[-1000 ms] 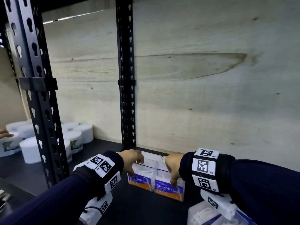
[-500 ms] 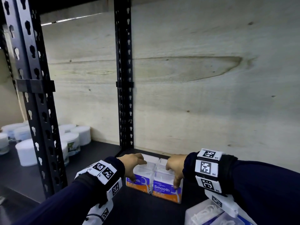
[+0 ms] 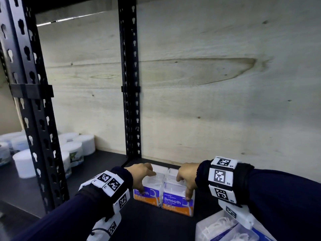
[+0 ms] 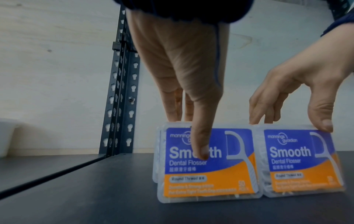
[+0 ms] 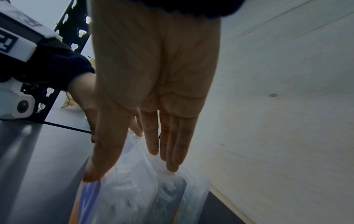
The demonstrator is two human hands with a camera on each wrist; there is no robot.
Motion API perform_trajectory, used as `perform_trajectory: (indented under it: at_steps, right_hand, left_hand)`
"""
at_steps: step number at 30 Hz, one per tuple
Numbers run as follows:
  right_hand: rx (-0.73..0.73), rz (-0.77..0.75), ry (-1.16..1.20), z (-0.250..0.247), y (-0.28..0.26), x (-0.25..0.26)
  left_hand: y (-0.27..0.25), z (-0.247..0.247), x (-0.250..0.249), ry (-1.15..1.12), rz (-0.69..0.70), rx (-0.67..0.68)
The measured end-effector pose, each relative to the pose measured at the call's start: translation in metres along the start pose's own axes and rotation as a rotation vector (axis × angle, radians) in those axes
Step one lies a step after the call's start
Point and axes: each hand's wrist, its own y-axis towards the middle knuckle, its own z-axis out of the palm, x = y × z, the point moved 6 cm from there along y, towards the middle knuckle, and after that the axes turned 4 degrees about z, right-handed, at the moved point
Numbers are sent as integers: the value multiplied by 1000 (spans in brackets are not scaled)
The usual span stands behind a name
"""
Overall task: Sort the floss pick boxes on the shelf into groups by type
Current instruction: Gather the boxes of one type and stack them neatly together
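Two clear floss pick boxes with blue-and-orange "Smooth" labels stand side by side on the dark shelf, with more clear boxes right behind them. My left hand pinches the left box, thumb on the front label and fingers down behind the top edge. My right hand pinches the right box, thumb at the front top corner and fingers over the back.
A black slotted post rises just behind the boxes against the plywood back wall. A second post stands front left. White round tubs fill the left bay. A clear pack of loose floss picks lies at lower right.
The head view has drifted a little. Both hands keep the same hold on the two front boxes, which stay in about the same spot.
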Motion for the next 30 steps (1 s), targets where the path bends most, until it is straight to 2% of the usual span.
perform_trajectory:
  at_steps: [30]
  right_hand:
    - [-18,-17,-7,-1,-3,-2]
  left_hand:
    - [-2,0,-2,-5,16,-7]
